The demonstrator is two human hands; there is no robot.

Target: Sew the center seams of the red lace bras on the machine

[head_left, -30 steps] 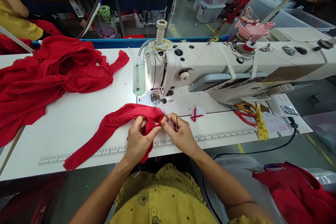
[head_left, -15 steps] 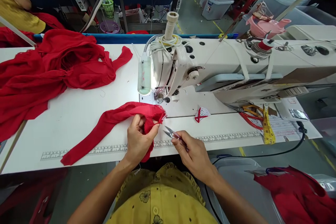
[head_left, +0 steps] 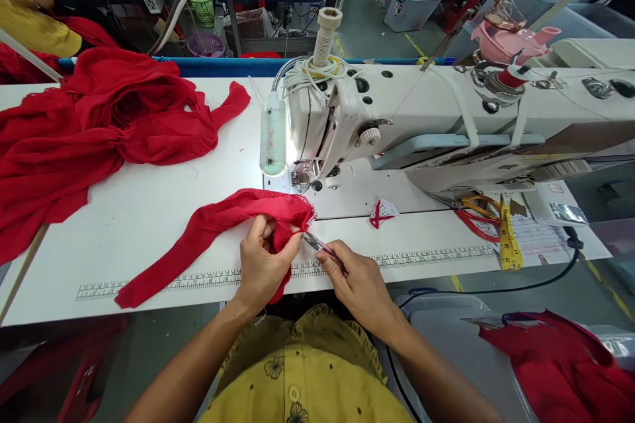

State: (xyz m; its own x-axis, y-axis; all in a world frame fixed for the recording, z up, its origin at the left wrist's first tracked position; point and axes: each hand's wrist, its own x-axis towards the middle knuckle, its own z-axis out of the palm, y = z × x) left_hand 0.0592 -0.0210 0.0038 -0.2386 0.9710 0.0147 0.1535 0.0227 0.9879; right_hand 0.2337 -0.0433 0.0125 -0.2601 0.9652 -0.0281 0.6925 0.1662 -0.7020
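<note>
My left hand (head_left: 268,266) pinches the edge of a long red fabric strip (head_left: 198,234), which lies across the table in front of the sewing machine (head_left: 342,112). Part of the strip hangs over the table's front edge. In my right hand (head_left: 357,284) is a small pair of thread snips (head_left: 320,246), its blades pressed together. The tips of the snips touch or nearly touch the fabric edge beside my left thumb. Whether a thread lies between the blades is too small to tell.
A gathered red garment (head_left: 114,112) covers the table's left side. Orange-handled scissors (head_left: 479,208) and a yellow tape measure (head_left: 508,234) lie at the right. A red-and-white fabric scrap (head_left: 382,213) sits near the machine. More red cloth (head_left: 570,357) rests in a bin at lower right.
My right hand has moved slightly left, bringing the snips to the fabric edge. Their blades, apart before, have closed. My left hand keeps its pinch, and the view has shifted slightly.
</note>
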